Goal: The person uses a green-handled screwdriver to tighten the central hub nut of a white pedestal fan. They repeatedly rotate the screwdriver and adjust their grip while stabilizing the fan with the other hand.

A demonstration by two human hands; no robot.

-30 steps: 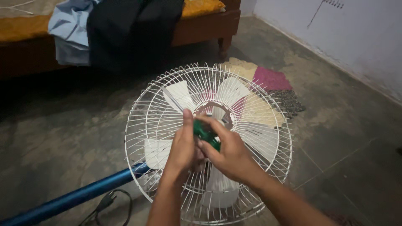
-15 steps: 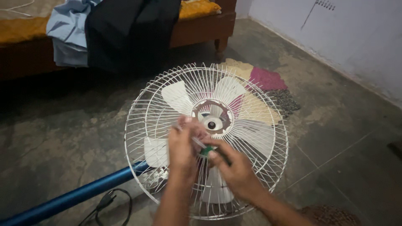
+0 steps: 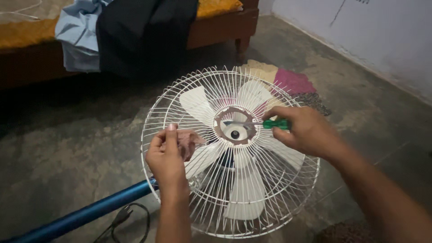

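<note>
The round white wire fan guard [image 3: 171,108] lies face up on the grey concrete floor [image 3: 67,148], and I use it as the landmark. Over its centre the right hand [image 3: 306,132] is closed around a screwdriver with a green plastic handle [image 3: 275,124], and the metal tip points at the brownish hub ring [image 3: 235,127]. Over the left part of the guard, the left hand [image 3: 167,157] pinches a small flat pinkish-brown piece [image 3: 189,139], probably a badge plate. This piece looks light, thin and stiff; holding it at the edges seems best. The guard wires seem springy and easy to bend. A blue metal pole [image 3: 85,211] goes out from the lower left of the guard.
</note>
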